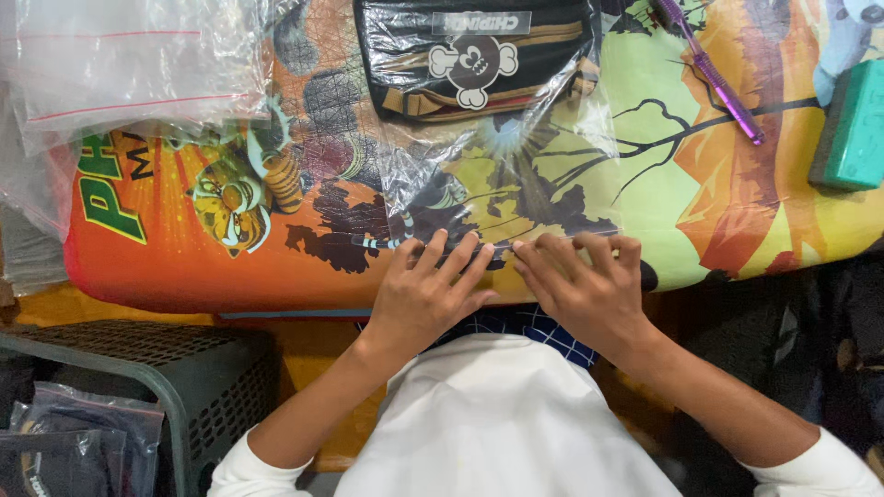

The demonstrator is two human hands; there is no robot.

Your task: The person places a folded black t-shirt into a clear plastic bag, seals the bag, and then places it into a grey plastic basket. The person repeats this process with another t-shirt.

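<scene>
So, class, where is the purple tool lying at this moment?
In the head view, the purple tool lies diagonally at the upper right of the colourful printed mat, between the bagged black pouch and the green block.

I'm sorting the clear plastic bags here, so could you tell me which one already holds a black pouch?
The clear bag under both hands on the colourful board; the bags piled top left look empty.

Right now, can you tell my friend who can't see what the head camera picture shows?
Two hands, the left hand and right hand, press flat on the near edge of a clear plastic bag holding a black pouch. The bag lies on a bright cartoon-printed cushion, with a purple tool and a green block further off to the right.
</scene>
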